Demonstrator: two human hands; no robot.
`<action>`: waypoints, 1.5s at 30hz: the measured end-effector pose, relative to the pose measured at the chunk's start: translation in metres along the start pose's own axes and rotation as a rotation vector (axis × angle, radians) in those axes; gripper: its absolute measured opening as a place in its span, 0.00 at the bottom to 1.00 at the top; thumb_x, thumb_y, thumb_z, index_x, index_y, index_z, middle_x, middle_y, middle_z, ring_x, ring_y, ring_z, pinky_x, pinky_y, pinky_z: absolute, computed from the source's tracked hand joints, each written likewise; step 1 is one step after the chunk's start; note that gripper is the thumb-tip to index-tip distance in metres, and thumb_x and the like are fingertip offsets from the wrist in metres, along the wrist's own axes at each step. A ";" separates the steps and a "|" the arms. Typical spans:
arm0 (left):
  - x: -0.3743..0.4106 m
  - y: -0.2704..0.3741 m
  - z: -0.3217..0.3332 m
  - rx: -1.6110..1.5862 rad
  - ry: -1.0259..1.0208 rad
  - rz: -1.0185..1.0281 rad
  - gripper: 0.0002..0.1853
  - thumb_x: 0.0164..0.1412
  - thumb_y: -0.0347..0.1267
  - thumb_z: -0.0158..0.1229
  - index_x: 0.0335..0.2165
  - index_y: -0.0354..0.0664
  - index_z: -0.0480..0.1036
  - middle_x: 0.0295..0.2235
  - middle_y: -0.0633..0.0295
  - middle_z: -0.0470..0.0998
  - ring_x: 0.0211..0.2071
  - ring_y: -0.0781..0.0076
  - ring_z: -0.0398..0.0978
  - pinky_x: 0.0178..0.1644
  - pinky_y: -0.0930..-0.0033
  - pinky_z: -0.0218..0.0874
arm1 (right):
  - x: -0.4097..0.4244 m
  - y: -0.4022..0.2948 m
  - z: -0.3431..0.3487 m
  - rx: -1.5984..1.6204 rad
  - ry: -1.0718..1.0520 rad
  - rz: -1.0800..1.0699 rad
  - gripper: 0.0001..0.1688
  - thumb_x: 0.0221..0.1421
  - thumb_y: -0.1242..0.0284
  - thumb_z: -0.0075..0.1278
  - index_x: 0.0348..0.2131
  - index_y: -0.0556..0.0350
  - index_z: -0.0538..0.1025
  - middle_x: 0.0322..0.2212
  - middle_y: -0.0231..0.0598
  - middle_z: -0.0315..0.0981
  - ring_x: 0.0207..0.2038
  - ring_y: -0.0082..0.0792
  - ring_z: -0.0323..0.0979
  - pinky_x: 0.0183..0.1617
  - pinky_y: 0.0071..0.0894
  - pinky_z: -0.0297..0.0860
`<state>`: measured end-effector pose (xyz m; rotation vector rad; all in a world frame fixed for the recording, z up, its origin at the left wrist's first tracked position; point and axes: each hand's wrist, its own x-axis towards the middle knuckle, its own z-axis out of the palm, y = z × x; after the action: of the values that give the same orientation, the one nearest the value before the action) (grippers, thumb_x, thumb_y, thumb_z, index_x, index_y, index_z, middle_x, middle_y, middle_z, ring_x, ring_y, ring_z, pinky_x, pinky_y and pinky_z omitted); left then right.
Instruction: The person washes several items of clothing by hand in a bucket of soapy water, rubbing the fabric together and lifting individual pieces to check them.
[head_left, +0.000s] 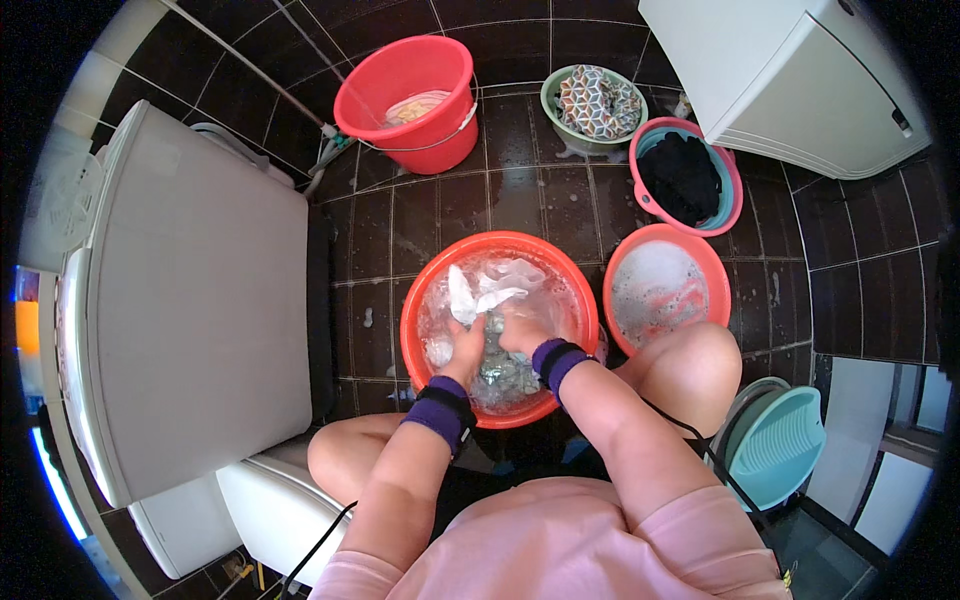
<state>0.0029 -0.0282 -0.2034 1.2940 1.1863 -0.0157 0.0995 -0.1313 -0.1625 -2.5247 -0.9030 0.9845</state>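
Observation:
An orange-red plastic basin of sudsy water stands on the floor between my knees. In it, a wet white cloth bunches up above the water. My left hand grips the near left part of this cloth, thumb towards the middle. My right hand is curled into a fist at the cloth's near right part, its fingertips partly hidden. Below and between my hands, a grey-green cloth lies under the water. Purple and black bands wrap both wrists.
A pink basin of foamy water is at the right, below stacked basins with black cloth. Farther back are a green basin with patterned cloth and a red bucket. A teal washboard basin leans at right; a large white appliance stands left.

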 end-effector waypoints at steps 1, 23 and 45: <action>-0.009 0.010 0.005 -0.288 -0.126 -0.126 0.44 0.55 0.46 0.55 0.59 0.35 0.42 0.58 0.39 0.51 0.58 0.44 0.52 0.57 0.43 0.49 | 0.003 0.006 0.004 0.173 0.016 0.092 0.33 0.41 0.71 0.53 0.50 0.58 0.67 0.47 0.62 0.66 0.48 0.55 0.68 0.54 0.44 0.63; -0.062 0.068 -0.011 -0.520 -0.059 -0.161 0.23 0.63 0.46 0.45 0.48 0.40 0.67 0.40 0.56 0.74 0.35 0.63 0.75 0.39 0.58 0.68 | -0.073 -0.055 -0.052 0.597 0.401 -0.016 0.22 0.56 0.53 0.47 0.37 0.52 0.77 0.29 0.53 0.75 0.34 0.55 0.73 0.37 0.45 0.69; -0.173 0.094 -0.058 -0.885 -0.154 -0.141 0.25 0.68 0.44 0.27 0.49 0.39 0.64 0.47 0.54 0.72 0.49 0.56 0.69 0.54 0.52 0.60 | -0.007 -0.047 -0.070 1.606 -0.086 0.039 0.13 0.48 0.78 0.45 0.35 0.70 0.71 0.30 0.48 0.74 0.33 0.39 0.74 0.34 0.37 0.71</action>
<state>-0.0583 -0.0528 -0.0092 0.4212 0.9696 0.2741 0.1220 -0.1026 -0.0864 -1.1025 0.0841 1.1052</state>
